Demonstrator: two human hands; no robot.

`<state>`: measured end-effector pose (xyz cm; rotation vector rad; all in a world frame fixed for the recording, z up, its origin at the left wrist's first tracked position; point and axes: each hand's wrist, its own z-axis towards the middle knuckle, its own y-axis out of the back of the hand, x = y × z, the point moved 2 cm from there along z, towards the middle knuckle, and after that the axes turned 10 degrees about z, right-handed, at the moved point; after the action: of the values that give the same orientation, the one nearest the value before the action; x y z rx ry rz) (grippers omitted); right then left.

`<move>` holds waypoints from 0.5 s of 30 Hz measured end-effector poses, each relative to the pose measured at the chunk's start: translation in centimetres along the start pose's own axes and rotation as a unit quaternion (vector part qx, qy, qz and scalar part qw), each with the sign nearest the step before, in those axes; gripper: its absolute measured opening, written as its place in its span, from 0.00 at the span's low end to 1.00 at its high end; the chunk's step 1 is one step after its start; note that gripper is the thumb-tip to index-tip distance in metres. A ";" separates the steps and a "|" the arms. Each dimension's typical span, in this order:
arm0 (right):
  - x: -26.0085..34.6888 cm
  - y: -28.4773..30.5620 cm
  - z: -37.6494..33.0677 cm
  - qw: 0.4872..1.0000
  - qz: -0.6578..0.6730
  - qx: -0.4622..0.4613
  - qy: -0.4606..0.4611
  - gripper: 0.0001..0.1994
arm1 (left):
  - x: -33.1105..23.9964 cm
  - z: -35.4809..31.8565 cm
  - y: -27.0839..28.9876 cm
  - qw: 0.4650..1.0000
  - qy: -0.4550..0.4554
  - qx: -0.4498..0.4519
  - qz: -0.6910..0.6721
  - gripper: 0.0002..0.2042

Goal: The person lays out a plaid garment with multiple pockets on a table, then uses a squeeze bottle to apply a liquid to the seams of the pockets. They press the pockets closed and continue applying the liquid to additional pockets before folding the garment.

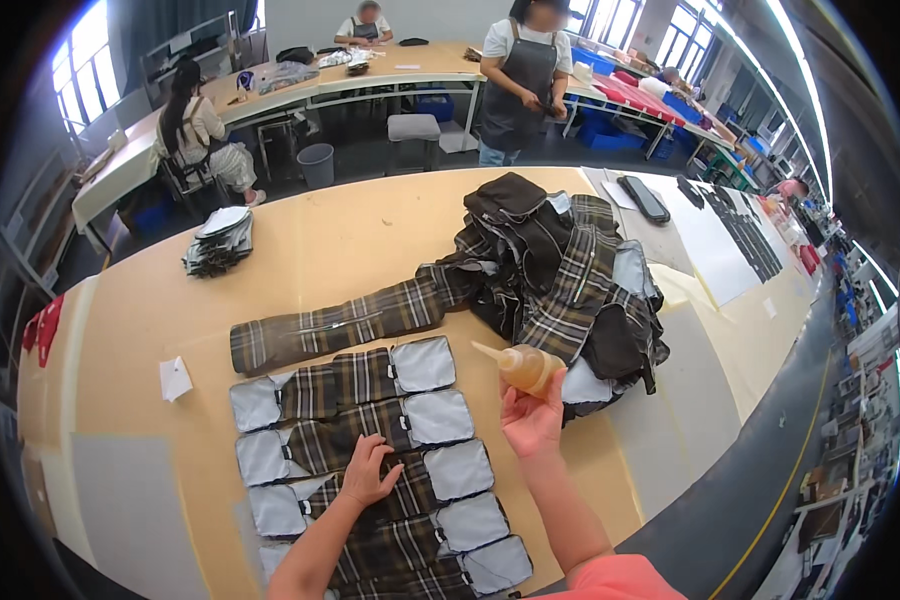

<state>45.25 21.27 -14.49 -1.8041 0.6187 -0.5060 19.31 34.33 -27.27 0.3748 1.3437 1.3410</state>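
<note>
In my right hand (533, 420) is a squeeze bottle (528, 370) of amber liquid, its narrow nozzle tilted to the left. My left hand (370, 474) lies on a row of plaid fabric pieces (360, 425), fingers apart and slightly bent, holding nothing. These brown, black and white pieces overlap one below another, with pale grey rounded end panels (430, 364) on both sides. Beyond them stretches a long plaid strip (340, 325) with a zipper along it. It runs right into a heap of black and plaid sewn pieces (540, 260).
On the tan table (340, 225) sit a stack of grey-edged pieces (220, 240), a white tag (175, 379) and a dark case (643, 199). Black strips (735, 235) lie at the far right. Past the far edge, a person in an apron (523, 75) stands; others sit at tables.
</note>
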 end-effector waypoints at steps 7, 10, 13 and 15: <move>3.3 -1.1 -4.2 0.997 0.059 0.038 0.043 0.27 | -5.4 -5.9 4.2 0.996 0.074 -0.039 -0.030 0.19; 4.2 -1.7 -6.5 0.994 0.063 0.046 0.079 0.28 | -6.3 -9.2 4.5 0.996 0.085 -0.025 -0.031 0.18; 4.8 -2.6 -9.1 0.990 0.042 0.078 0.106 0.28 | -6.7 -11.4 4.6 0.995 0.083 -0.044 -0.035 0.18; 4.8 -2.8 -11.1 0.991 0.027 0.064 0.117 0.28 | -6.5 -12.4 5.1 0.995 0.079 -0.052 -0.033 0.17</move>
<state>42.58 10.86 -8.32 -1.6148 0.7761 -0.7098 8.62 24.57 -23.67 0.1562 1.3971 1.4015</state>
